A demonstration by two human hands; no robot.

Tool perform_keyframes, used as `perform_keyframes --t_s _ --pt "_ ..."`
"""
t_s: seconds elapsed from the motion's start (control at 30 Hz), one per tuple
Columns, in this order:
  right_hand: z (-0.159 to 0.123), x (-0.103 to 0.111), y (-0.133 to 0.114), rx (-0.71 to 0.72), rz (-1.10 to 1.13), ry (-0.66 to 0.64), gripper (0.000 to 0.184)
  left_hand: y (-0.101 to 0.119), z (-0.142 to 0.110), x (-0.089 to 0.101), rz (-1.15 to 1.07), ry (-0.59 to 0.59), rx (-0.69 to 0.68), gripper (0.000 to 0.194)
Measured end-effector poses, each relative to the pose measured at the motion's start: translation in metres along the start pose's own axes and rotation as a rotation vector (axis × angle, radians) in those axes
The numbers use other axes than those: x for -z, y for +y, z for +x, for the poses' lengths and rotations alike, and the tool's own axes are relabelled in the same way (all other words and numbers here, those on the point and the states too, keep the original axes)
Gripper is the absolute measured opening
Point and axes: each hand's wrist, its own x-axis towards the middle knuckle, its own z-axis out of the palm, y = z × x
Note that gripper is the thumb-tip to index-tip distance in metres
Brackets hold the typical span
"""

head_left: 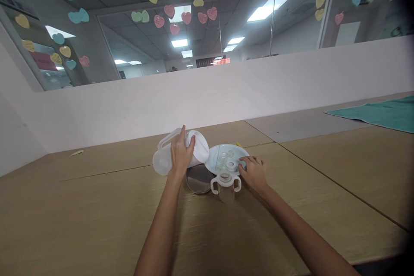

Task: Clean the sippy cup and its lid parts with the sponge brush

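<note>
My left hand (181, 153) is wrapped around a translucent white pitcher (162, 160). The pitcher is tipped to the right, its white lid (198, 146) facing the plate. Below that lid, a clear baby bottle (226, 189) with a white two-handled collar stands upright and uncapped on the table. My right hand (254, 172) rests at the right edge of a pale blue plate (213, 155), fingers slightly bent and thumb apart, close to a white ring cap (231, 165). Clear small parts (223, 159) lie on the plate. Whether any liquid flows, I cannot tell.
A dark round lid or tray (199, 180) lies left of the bottle, partly under the pitcher. Something yellow (238, 145) shows behind the plate. A teal cloth (381, 113) lies at the far right. A white wall (200, 99) with windows above borders the wooden table (97, 215).
</note>
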Motion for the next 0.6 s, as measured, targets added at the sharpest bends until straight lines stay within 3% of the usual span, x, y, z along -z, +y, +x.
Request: perform_keyframes --t_s 0.3,0.6 --pt "0.0 0.0 0.001 0.007 -0.016 0.007 0.026 0.0 0.001 0.001 -0.063 0.0 0.044 0.058" --pt "-0.001 0.003 -0.002 0.0 -0.027 -0.012 0.025 -0.013 0.008 0.011 -0.313 0.167 0.313 0.059"
